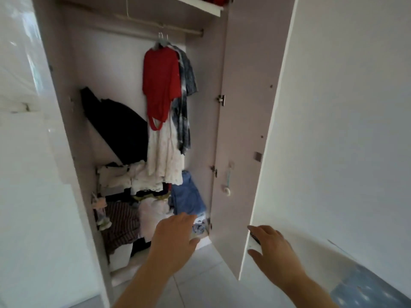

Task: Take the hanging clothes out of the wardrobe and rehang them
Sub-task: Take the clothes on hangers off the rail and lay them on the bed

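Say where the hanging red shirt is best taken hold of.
Probably by its hanger, just under the hook, reaching from the front left: the red shirt hangs limp, the hook sits over the rail and must lift off, and a checked shirt crowds its right.

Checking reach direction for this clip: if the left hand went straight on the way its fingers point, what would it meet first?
Probably the folded light-blue garment at the bottom of the pale wardrobe, just beyond the left hand; depth is unclear.
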Motion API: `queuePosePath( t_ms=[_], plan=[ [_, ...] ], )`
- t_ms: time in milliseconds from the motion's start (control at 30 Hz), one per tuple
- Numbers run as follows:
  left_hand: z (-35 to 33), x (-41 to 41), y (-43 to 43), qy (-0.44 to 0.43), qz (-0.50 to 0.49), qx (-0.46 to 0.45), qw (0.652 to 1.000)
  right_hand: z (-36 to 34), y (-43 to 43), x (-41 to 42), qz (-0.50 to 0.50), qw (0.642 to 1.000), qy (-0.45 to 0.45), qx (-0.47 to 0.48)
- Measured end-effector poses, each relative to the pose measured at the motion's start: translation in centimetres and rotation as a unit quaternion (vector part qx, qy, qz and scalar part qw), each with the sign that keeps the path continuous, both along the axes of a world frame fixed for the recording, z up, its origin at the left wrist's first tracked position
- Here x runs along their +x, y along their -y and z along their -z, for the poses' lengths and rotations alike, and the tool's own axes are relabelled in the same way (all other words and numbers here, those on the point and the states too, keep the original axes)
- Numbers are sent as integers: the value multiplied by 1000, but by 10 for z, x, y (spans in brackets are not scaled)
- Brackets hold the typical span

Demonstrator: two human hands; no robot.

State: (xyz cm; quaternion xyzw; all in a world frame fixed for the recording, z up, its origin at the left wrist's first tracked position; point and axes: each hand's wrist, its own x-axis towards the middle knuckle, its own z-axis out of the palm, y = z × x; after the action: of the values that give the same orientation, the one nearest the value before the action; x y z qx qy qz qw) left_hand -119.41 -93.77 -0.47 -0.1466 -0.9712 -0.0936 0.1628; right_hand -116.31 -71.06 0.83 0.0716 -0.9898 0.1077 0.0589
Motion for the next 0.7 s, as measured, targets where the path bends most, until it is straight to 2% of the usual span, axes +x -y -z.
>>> queuePosePath(
  t_ms=[67,133,300,533,700],
  plan=[
    [-15,-29,6,-31,-23,8,999,-11,6,-44,-33,999,-10,-3],
    [-29,-54,7,-5,-55,10,998,-24,14,-87,-64,998,-21,-8],
    [-42,-125,26,-40,-104,17,994,-48,36,-183,-114,992,-47,-29],
    [-61,-247,61,-72,-126,50,988,-72,75,-318,-159,983,-96,2],
    [-85,-344,95,-133,-124,85,980,-99,115,-416,-192,974,-118,-27]
  ],
)
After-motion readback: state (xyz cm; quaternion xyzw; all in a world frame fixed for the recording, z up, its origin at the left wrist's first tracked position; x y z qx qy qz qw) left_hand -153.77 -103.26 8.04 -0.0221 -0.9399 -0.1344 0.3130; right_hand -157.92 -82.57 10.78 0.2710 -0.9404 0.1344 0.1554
